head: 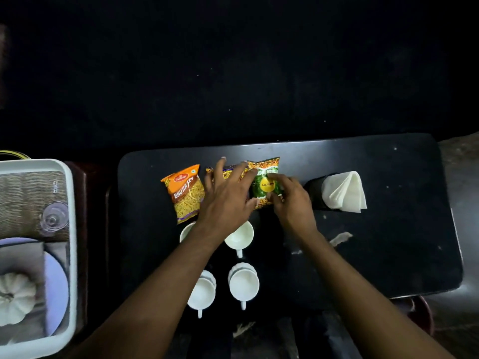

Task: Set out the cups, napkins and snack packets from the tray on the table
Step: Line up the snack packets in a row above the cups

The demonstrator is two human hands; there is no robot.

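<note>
On the black table (388,242) three snack packets lie in a row. An orange Bhujia Sev packet (185,193) is on the left. My left hand (228,198) lies flat with fingers spread over the middle yellow packet (229,173). My right hand (290,200) pinches the lower edge of the green and orange packet (265,181). Several white cups stand nearer me: one (239,235) below the packets, one (186,231) partly hidden by my left forearm, two more (243,283) (202,291) in front. White napkins (344,191) sit in a black holder on the right.
A white tray (74,229) stands at the left, off the table, holding a woven mat, a clear glass (53,218), a bluish plate (55,283) and a white pumpkin-shaped piece (15,296). Beyond the table everything is dark.
</note>
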